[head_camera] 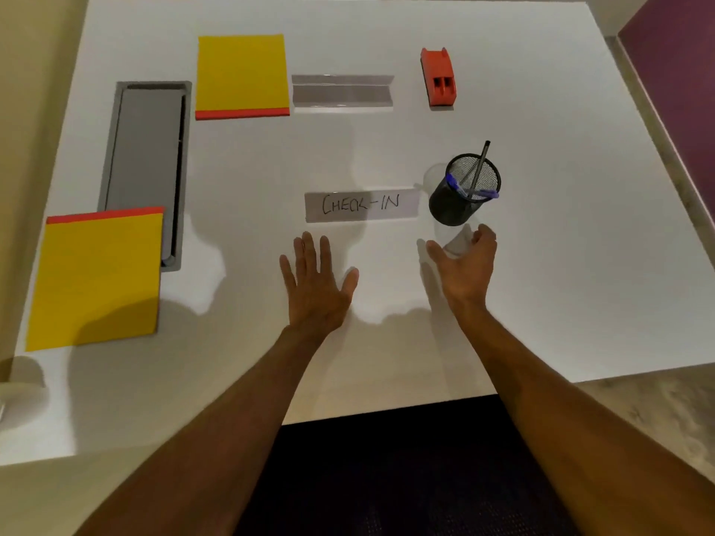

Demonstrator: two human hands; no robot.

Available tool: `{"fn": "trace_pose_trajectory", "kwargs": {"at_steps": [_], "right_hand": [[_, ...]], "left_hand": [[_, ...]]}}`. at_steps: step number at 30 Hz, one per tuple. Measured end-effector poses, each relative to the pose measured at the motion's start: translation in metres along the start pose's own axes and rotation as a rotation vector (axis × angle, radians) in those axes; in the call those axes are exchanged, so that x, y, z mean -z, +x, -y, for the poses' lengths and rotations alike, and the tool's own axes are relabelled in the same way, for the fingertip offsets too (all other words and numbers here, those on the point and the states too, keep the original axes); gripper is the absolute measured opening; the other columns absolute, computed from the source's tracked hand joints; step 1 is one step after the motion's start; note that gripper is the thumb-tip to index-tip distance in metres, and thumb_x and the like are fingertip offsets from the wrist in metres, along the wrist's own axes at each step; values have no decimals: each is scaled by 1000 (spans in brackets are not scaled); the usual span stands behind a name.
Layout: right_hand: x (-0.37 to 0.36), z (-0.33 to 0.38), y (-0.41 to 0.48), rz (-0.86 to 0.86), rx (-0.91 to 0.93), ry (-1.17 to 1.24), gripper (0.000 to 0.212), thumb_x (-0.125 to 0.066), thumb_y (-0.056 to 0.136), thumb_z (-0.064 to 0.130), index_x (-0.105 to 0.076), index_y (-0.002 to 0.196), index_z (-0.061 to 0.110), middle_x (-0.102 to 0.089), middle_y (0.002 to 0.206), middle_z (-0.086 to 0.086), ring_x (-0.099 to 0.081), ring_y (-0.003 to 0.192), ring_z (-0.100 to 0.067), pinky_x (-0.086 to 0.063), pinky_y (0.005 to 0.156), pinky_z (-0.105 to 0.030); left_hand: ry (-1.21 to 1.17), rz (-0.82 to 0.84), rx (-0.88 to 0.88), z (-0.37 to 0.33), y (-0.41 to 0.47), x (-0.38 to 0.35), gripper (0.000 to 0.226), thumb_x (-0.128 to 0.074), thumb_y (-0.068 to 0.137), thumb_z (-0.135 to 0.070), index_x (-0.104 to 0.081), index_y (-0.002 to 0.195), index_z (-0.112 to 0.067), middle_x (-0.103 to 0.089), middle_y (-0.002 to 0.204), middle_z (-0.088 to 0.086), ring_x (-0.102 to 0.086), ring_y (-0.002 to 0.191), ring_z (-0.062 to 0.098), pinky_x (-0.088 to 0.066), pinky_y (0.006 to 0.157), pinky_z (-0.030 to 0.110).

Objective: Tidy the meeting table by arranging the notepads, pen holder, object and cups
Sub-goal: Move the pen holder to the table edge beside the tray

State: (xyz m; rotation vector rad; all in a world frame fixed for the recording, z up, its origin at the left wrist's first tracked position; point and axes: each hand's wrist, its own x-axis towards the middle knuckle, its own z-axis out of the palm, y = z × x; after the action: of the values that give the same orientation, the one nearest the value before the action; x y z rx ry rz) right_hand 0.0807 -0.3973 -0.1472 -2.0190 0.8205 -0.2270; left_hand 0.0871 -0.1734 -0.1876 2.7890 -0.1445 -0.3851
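Observation:
My right hand [466, 265] curls around a clear plastic cup [457, 240] on the white table [541, 265], thumb on its left and fingers on its right. Just behind the cup stands a black mesh pen holder [462, 199] holding pens. A second clear cup [434, 179] peeks out behind the holder's left side. My left hand [315, 284] hovers flat with fingers spread, holding nothing. One yellow notepad [242, 73] lies at the back, another notepad [96, 280] at the near left. An orange block-shaped object [439, 77] sits at the back right.
A "CHECK-IN" name sign [361, 205] lies left of the pen holder. A clear acrylic sign stand [342, 90] sits beside the far notepad. A grey cable hatch [147, 156] is set into the table's left side. Something pale and blurred [19, 392] sits at the left edge.

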Motion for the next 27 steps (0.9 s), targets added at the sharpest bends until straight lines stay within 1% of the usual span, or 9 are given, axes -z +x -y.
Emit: {"fn": "trace_pose_trajectory", "kwargs": {"at_steps": [2, 6, 8, 10, 13, 17, 21, 25, 27], "right_hand": [[0, -2, 14, 10, -4, 63, 97, -82, 78, 38, -26, 151, 10, -36, 155, -7, -38, 142, -24, -36, 115, -32], [-6, -3, 40, 27, 16, 196, 100, -86, 75, 28, -24, 151, 10, -36, 157, -9, -35, 144, -21, -34, 111, -22], [-8, -2, 49, 4, 59, 235, 95, -88, 73, 22, -29, 147, 10, -43, 151, -8, -45, 132, -13, -38, 97, -3], [-11, 0, 57, -11, 89, 252, 89, -88, 72, 18, -34, 142, 10, -49, 143, -6, -51, 114, -2, -41, 81, 4], [-15, 4, 63, -23, 78, 275, 84, -88, 71, 18, -36, 137, 13, -53, 136, -2, -56, 103, 2, -46, 77, -1], [-19, 9, 70, -66, 64, 286, 82, -88, 72, 18, -39, 137, 12, -57, 135, -5, -59, 118, -16, -52, 95, -18], [-19, 10, 71, -67, 69, 275, 81, -87, 74, 20, -39, 139, 12, -58, 135, -5, -58, 118, -15, -49, 97, -18], [-7, 8, 59, -62, 97, 270, 77, -86, 75, 21, -42, 137, 14, -60, 130, 0, -61, 116, -14, -50, 103, -30], [2, 12, 47, -56, 120, 263, 77, -87, 74, 23, -42, 137, 17, -60, 129, 1, -61, 116, -12, -49, 103, -24]], "left_hand": [[51, -44, 11, -3, 0, -10, 80, -14, 98, -63, 15, 155, -16, 21, 162, 12, 23, 149, 26, 9, 120, 54], [139, -139, 9, -5, -2, -20, 81, -14, 98, -64, 11, 156, -13, 16, 163, 14, 16, 151, 29, 3, 120, 57], [144, -164, 9, -5, -2, -23, 82, -14, 97, -65, 9, 156, -13, 14, 164, 14, 14, 151, 29, 0, 120, 57], [143, -174, 14, -5, -1, -25, 83, -14, 97, -66, 9, 156, -14, 13, 164, 13, 14, 151, 29, -2, 120, 58], [147, -182, 20, -5, -1, -27, 83, -14, 96, -67, 9, 156, -15, 14, 164, 12, 14, 151, 28, -3, 120, 58], [136, -190, 15, -4, 0, -28, 83, -18, 97, -67, 9, 156, -15, 14, 164, 12, 14, 151, 28, -3, 120, 58], [140, -182, 17, -3, 2, -29, 84, -19, 96, -67, 8, 157, -15, 13, 164, 11, 14, 151, 27, -2, 121, 57], [140, -141, 15, -3, 1, -25, 85, -17, 96, -67, 9, 156, -14, 15, 164, 12, 16, 151, 28, 0, 121, 56], [119, -91, 14, -2, 1, -21, 88, -14, 93, -70, 13, 156, -14, 19, 163, 12, 20, 150, 27, 4, 121, 56]]}}
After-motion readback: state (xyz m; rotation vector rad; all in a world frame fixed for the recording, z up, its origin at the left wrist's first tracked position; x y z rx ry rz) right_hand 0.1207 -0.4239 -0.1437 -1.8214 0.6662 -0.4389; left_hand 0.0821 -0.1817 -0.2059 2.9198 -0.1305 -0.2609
